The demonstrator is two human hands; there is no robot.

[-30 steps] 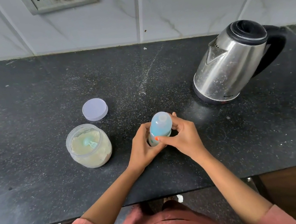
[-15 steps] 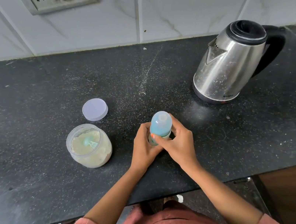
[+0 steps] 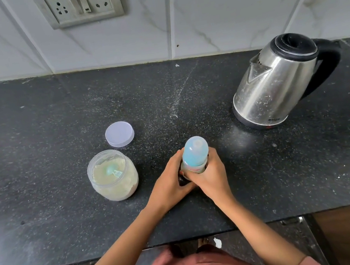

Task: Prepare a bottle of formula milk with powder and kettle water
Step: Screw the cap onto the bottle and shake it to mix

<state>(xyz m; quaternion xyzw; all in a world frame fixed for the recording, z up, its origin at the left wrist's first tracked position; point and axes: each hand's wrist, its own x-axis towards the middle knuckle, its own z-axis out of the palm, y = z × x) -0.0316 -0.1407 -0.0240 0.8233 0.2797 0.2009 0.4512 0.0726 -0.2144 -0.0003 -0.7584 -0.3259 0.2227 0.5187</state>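
Note:
A baby bottle (image 3: 195,154) with a pale blue cap stands upright on the black counter (image 3: 30,123). My left hand (image 3: 168,185) holds its lower body from the left. My right hand (image 3: 212,175) grips the bottle from the right, fingers curled round it just below the cap. The bottle's base is hidden by both hands. To the left stands an open clear jar of cream formula powder (image 3: 113,176) with a teal scoop (image 3: 112,171) lying in it. A steel kettle (image 3: 276,84) with a black lid and handle sits at the back right.
The jar's white round lid (image 3: 119,133) lies flat behind the jar. A wall socket plate (image 3: 79,4) is on the tiled wall. The counter's front edge runs just below my forearms.
My right hand has slid from the bottle's far side round to its right side, lower on the body. The bottle stays upright in the same spot. The camera has tilted up slightly.

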